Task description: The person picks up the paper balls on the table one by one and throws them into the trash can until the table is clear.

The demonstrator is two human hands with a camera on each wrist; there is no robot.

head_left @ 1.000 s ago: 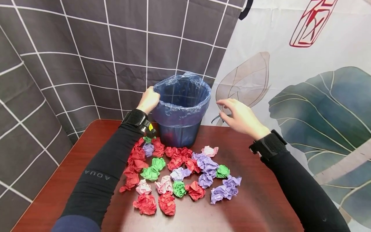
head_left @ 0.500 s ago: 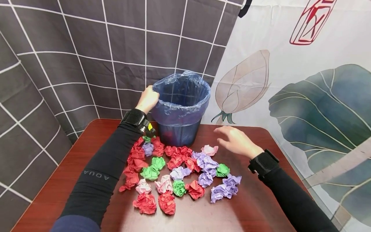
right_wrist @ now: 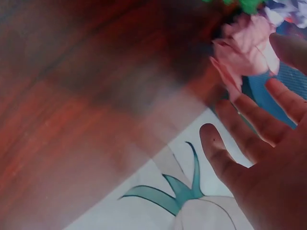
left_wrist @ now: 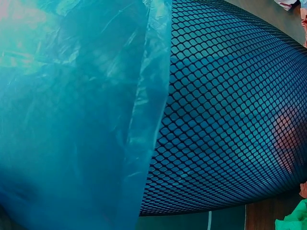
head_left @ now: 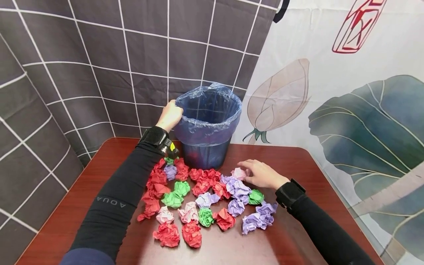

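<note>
My left hand [head_left: 171, 115] grips the left rim of a mesh wastebasket [head_left: 205, 152] lined with a blue plastic bag [head_left: 212, 129]. The left wrist view is filled by the bag and the basket's black mesh [left_wrist: 216, 105]; that hand's fingers are hidden there. At the right, my right hand [head_left: 261, 173] is low over the table at a crumpled pink paper ball [head_left: 238, 173]. Its fingers are spread, with the thumb on one side of the pink paper [right_wrist: 247, 45] and fingertips at the other side in the right wrist view.
Several crumpled red [head_left: 166, 234], green [head_left: 173, 199], purple [head_left: 253, 222] and pale pink [head_left: 188, 212] paper balls lie on the reddish-brown table [head_left: 126, 243] in front of the basket. A dark gridded cloth [head_left: 142, 48] and a white leaf-printed cloth [head_left: 331, 84] hang behind.
My right hand has come down from beside the basket's rim, moving slightly left to the pink paper ball. The left hand and the basket have stayed in place.
</note>
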